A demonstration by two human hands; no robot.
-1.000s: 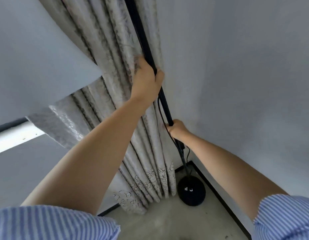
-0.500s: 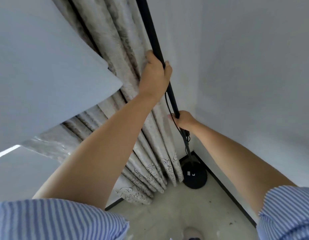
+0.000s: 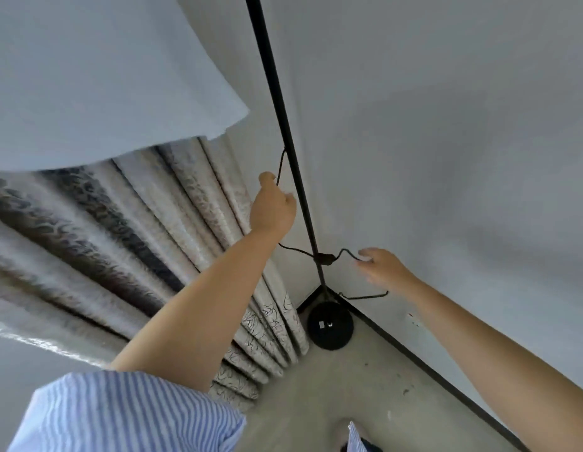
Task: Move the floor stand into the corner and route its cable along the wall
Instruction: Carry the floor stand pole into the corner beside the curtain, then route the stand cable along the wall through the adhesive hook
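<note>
The black floor stand's pole (image 3: pixel 277 93) rises from a round black base (image 3: pixel 330 326) that sits in the corner of the room. A thin black cable (image 3: pixel 295 250) with an inline switch (image 3: pixel 323 258) hangs beside the pole. My left hand (image 3: pixel 273 206) is left of the pole, shut on the cable's upper part. My right hand (image 3: pixel 383 267) is to the right of the pole near the wall, pinching the cable past the switch. From there the cable loops down and back toward the base.
Patterned grey curtains (image 3: pixel 172 230) hang left of the stand, down to the floor. A pale lampshade-like surface (image 3: pixel 97 76) fills the upper left. White walls meet at the corner, with a dark skirting (image 3: pixel 430 370) along the right wall. The concrete floor (image 3: pixel 342 396) lies below.
Both hands have let go of the pole and now hold the cable. The right hand has moved right toward the wall, pulling the cable out. The view has tilted and the stand sits deeper in the corner.
</note>
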